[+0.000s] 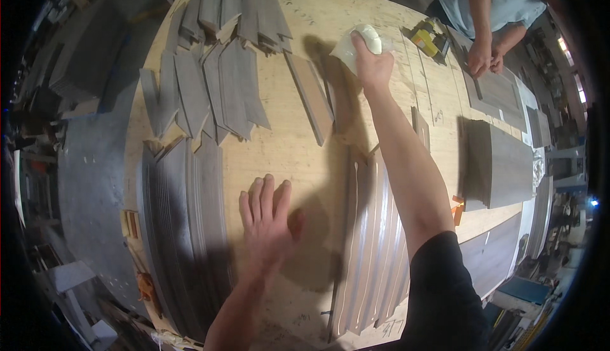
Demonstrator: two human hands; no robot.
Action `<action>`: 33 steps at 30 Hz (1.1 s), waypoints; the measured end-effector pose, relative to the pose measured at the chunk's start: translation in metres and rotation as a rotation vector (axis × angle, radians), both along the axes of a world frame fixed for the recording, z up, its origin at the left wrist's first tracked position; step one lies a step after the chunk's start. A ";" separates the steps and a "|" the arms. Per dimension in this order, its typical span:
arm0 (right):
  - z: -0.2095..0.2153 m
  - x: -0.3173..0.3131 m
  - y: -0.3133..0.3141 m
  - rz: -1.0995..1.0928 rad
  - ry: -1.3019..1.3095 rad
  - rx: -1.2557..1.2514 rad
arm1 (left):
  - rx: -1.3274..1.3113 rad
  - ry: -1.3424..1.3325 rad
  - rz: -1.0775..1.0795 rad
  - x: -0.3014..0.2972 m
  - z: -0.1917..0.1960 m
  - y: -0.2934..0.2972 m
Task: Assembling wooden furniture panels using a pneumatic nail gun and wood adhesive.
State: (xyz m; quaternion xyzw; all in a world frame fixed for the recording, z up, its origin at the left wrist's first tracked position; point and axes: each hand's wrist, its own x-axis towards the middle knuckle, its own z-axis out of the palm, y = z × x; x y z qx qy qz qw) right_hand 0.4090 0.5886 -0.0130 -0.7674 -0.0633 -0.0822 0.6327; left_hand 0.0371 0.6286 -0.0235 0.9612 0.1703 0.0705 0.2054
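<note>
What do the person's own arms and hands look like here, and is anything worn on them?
Both hands are bare: no gloves, rings or watch show on the left hand or the right hand. Both forearms are uncovered too. The right arm has a short black sleeve ending near the elbow. No sleeve shows on the left arm within the picture.

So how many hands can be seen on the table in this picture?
4: left hand flat on the table; right hand on a white bottle; a co-worker's two hands at the far right corner.
</note>
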 end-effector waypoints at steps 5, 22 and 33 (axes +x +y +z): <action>-0.007 0.005 0.001 -0.005 -0.005 -0.039 | -0.009 0.003 -0.007 0.002 0.001 0.000; 0.022 -0.066 -0.049 -0.017 0.068 -0.091 | 0.069 -0.072 0.060 0.005 -0.007 -0.003; 0.009 -0.100 -0.079 0.025 0.083 -0.168 | 0.045 -0.034 0.044 0.001 -0.001 -0.006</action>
